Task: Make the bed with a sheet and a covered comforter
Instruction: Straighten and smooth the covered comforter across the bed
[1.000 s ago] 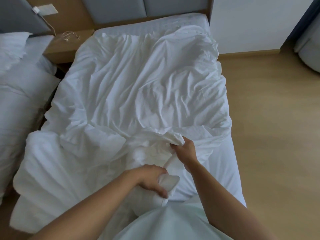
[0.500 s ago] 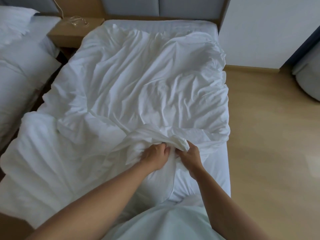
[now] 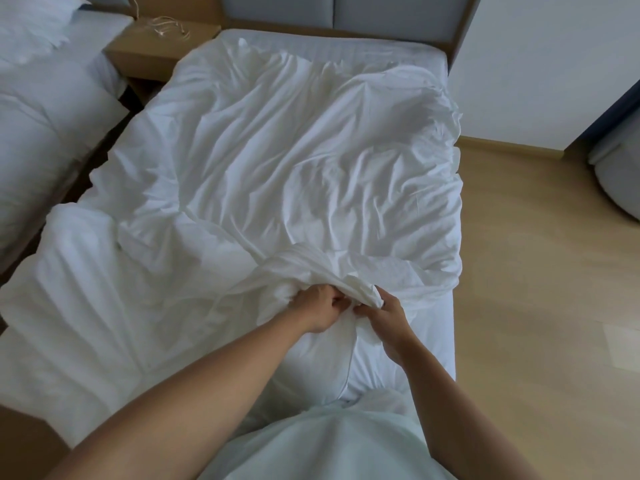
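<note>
A wrinkled white duvet cover (image 3: 294, 161) is spread over most of the bed (image 3: 440, 327). The thick quilted comforter (image 3: 76, 306) lies bunched at the near left and hangs off the bed's corner. At the foot end a bunched fold of the cover (image 3: 332, 271) rises between my hands. My left hand (image 3: 318, 306) grips that fold from the left, fingers curled into the cloth. My right hand (image 3: 384, 313) pinches the same fold from the right, knuckles nearly touching the left hand. The white fitted sheet (image 3: 408, 344) shows at the near right.
A second bed with white pillows (image 3: 45, 109) stands on the left across a narrow gap. A wooden nightstand (image 3: 162, 39) with a white cable sits between the headboards. Wooden floor (image 3: 540, 289) runs along the right; a grey rounded seat (image 3: 620, 174) is at far right.
My left hand has moved up from a lower piece of cloth to the bunched fold beside my right hand. The view has shifted forward over the bed.
</note>
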The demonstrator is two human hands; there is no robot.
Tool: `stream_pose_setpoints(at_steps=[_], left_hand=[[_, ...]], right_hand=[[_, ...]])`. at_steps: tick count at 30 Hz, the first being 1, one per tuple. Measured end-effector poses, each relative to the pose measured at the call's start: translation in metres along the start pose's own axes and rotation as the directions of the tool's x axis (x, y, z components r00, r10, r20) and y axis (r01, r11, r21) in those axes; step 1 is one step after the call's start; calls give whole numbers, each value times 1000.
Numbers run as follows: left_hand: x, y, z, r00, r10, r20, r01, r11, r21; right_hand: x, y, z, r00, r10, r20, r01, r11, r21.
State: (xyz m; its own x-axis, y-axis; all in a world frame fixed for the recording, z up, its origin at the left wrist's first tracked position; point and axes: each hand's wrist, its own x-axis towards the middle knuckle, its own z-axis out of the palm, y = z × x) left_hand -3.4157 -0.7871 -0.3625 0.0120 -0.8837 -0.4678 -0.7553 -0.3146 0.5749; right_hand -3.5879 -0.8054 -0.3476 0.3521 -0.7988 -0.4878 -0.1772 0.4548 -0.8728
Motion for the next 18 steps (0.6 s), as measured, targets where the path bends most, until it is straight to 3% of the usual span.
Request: stream_pose_setpoints(at_steps=[4,6,10,15,18], left_hand=[[1,-2,2,995,-70,-74,63,993,-98],[2,-1,2,993,-83,-87,73,991,-115],[1,1,2,994,-65,-92,50,987,-155],[-4,10,3,987,12,-162,-53,966,-251],[-3,13,3,983,18,-185,-78,944,-319]], right_hand=[[-2,-7,-11,980,102,172,-122,986,112],[3,-7,-15,982,164,91,-176,974,139],[12,-3,-15,986,115,-120,-107,992,66],[13,-9,-20,980,197,-27,-193,976,105],[14,-12,-19,981,181,-73,-173,979,103]])
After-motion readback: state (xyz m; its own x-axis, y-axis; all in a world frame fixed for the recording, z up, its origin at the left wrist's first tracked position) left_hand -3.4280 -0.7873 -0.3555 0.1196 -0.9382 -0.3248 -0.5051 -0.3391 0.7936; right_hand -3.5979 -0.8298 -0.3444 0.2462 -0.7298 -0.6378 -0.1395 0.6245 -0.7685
